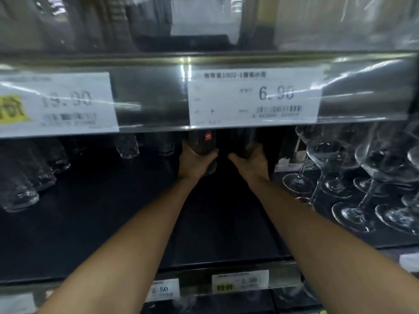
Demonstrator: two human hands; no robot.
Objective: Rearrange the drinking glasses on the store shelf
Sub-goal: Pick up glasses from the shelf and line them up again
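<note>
Both my arms reach deep into the dark middle shelf (113, 223). My left hand (195, 162) grips a dark textured drinking glass (201, 141) with a small red sticker near its top. My right hand (251, 163) grips a second dark glass (243, 141) just to the right of the first. The tops of both glasses are hidden behind the upper shelf's front strip (149, 96). The fingers of both hands are mostly hidden behind the glasses.
Clear tumblers (27, 177) stand in rows at the left, and more clear tumblers (127, 146) stand further back. Stemmed wine glasses (353, 173) crowd the right, close to my right forearm. Price labels (254, 96) hang on the upper strip, and lower price labels (240, 281) on the shelf's front edge.
</note>
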